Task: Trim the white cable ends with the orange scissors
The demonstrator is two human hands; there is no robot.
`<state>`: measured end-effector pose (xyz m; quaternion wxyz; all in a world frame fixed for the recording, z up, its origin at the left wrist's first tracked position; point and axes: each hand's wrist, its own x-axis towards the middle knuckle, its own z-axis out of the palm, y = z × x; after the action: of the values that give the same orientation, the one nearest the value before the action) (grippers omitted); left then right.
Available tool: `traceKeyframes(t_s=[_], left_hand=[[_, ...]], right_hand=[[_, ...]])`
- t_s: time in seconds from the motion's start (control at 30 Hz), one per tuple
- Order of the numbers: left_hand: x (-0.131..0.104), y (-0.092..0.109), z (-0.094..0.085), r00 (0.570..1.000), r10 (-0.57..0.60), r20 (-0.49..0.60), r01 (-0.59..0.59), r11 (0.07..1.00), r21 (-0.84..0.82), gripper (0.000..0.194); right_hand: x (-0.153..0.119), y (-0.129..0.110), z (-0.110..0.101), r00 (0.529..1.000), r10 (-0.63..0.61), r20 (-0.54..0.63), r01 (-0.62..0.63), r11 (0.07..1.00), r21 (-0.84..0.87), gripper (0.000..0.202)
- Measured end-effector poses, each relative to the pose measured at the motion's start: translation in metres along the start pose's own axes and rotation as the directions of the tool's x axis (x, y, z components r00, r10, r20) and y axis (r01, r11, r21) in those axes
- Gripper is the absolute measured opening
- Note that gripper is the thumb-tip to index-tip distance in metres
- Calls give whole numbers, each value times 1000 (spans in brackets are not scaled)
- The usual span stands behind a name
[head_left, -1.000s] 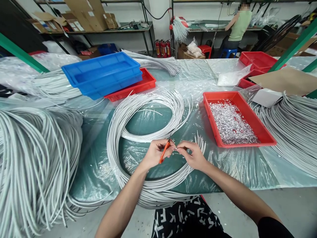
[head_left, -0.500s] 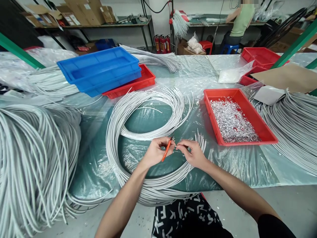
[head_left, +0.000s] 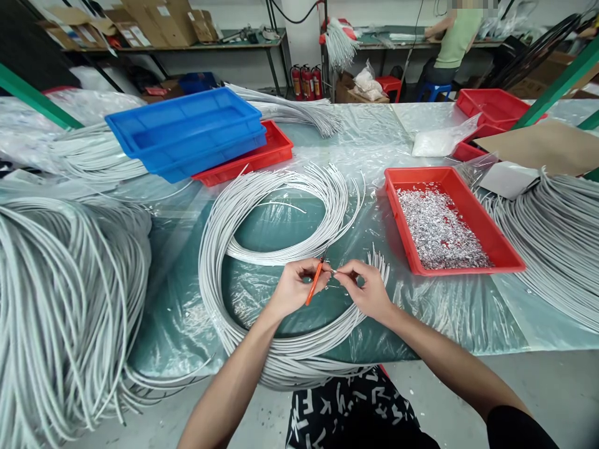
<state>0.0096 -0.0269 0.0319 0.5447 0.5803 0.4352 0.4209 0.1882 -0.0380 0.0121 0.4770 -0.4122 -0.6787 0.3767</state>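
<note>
**Hands meet at a wire tip, tool closing in**

Left hand (head_left: 292,290) is closed around an orange-handled tool (head_left: 314,282), its nose pointing up toward the right hand (head_left: 367,290), which pinches a white wire end (head_left: 335,272) between thumb and forefinger. Both hands hover just inside the near arc of the coil (head_left: 262,249) lying on the surface (head_left: 421,312). By my reading, the step in hand is working that one wire tip with the tool; the next move would call for holding the tip steady and lining it up squarely in the tool's nose before squeezing.

Counted: one tool, one coil. Right of the coil sits one red tray (head_left: 449,218) of small silver bits. Beyond the coil, two blue trays (head_left: 187,131) are stacked on another red tray (head_left: 262,156). Far right of the coil, two more red trays (head_left: 486,106), making four red. How many wires make up the coil cannot be told.
</note>
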Motion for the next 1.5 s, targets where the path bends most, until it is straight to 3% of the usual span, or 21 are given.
traceKeyframes(t_s=[0.43,0.83,1.13,1.5], left_hand=[[0,0,3,998,-63,-7,62,995,-84,15],[0,3,2,999,-21,-24,21,1000,15,19],[0,1,1,1000,18,-17,-17,1000,22,19],[0,1,2,1000,4,-22,-4,1000,-10,19]], right_hand=[[-3,-1,3,997,-73,-22,70,991,-111,15],[-1,0,5,995,89,37,-92,993,75,25],[0,-1,4,990,132,52,-139,978,158,30],[0,-3,3,993,114,34,-118,984,133,30]])
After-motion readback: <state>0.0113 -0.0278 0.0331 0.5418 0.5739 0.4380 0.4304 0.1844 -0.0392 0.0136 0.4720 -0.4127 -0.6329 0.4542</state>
